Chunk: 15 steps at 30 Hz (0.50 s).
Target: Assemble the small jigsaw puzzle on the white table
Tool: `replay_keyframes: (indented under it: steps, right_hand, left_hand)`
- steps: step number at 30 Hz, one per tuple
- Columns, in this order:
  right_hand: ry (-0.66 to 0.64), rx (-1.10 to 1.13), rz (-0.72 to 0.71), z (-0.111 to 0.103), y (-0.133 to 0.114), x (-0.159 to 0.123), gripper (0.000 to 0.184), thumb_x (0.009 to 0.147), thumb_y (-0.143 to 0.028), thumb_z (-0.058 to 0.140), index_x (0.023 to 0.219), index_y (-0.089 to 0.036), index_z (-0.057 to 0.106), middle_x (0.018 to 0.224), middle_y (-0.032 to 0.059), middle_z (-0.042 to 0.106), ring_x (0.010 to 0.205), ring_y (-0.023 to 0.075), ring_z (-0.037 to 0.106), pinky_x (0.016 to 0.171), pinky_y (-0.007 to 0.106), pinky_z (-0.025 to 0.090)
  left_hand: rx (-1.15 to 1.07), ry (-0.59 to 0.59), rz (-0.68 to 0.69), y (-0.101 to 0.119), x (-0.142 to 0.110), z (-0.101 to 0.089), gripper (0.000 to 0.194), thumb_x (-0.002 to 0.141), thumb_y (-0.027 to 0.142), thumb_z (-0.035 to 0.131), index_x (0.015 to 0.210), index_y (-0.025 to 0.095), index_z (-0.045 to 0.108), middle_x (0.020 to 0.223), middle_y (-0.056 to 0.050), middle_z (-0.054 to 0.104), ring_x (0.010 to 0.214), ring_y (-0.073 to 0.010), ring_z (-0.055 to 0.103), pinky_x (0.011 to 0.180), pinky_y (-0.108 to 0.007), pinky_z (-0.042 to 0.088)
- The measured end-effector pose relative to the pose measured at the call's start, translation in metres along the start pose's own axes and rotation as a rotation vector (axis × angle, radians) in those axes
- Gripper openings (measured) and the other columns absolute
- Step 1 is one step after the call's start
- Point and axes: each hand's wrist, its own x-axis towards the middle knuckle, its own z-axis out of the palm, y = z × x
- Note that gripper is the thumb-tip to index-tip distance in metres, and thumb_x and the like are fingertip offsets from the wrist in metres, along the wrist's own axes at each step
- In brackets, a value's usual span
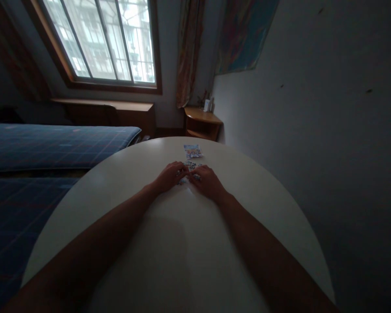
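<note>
A small heap of multicoloured bits that look like jigsaw pieces (190, 165) lies toward the far side of the white round table (189, 243). My left hand (172, 176) rests at the heap's left side, its fingers bent inward over the pieces. From the right, my right hand (206, 179) reaches in with curled fingers. The fingertips of both hands come together at the middle of the heap. Whatever sits between them is too small and dark to make out. Just beyond the heap lies a printed picture sheet (193, 151), flat on the tabletop.
To the left stands a bed with a blue plaid mattress (58, 145). A wooden corner shelf (202, 115) with small items on it is behind the table. A pale wall (296, 130) runs along the right, and a barred window (101, 43) is at the back left.
</note>
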Motion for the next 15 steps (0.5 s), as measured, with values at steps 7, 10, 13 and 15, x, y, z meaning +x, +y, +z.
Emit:
replay_keyframes:
  steps: [7,10,13,15]
  right_hand:
    - [0.038,0.018,0.026,0.004,0.004,0.006,0.02,0.096,-0.035,0.056,0.096,-0.02,0.07,0.097,0.0083,0.072,0.098,0.0227,0.062,0.09,0.036,0.045]
    - [0.017,0.0,0.015,0.004,0.002,0.004,0.015,0.093,-0.031,0.061,0.092,-0.019,0.069,0.093,0.0076,0.072,0.094,0.0228,0.062,0.088,0.035,0.045]
    - [0.005,-0.042,-0.002,0.0,-0.002,-0.001,0.011,0.091,-0.029,0.062,0.088,-0.021,0.069,0.09,0.007,0.072,0.093,0.0231,0.062,0.087,0.036,0.044]
    - [0.009,-0.081,-0.004,-0.004,-0.006,-0.005,0.007,0.088,-0.026,0.064,0.086,-0.021,0.068,0.088,0.0066,0.071,0.093,0.0229,0.062,0.087,0.036,0.044]
  left_hand:
    - [0.013,0.058,-0.03,0.005,0.001,0.004,0.015,0.096,0.029,0.053,0.095,0.019,0.063,0.091,-0.004,0.069,0.086,-0.0184,0.063,0.085,-0.033,0.049]
    - [0.047,0.044,-0.019,0.009,-0.003,0.001,0.014,0.096,0.028,0.053,0.094,0.02,0.064,0.092,-0.005,0.069,0.089,-0.0193,0.063,0.089,-0.035,0.047]
    - [0.073,0.007,0.0,0.013,-0.008,-0.001,0.013,0.095,0.028,0.054,0.093,0.022,0.065,0.092,-0.003,0.07,0.091,-0.0191,0.064,0.093,-0.035,0.045]
    - [0.088,-0.004,0.001,0.014,-0.011,-0.002,0.012,0.095,0.029,0.055,0.093,0.023,0.066,0.093,-0.003,0.071,0.094,-0.0197,0.064,0.095,-0.036,0.044]
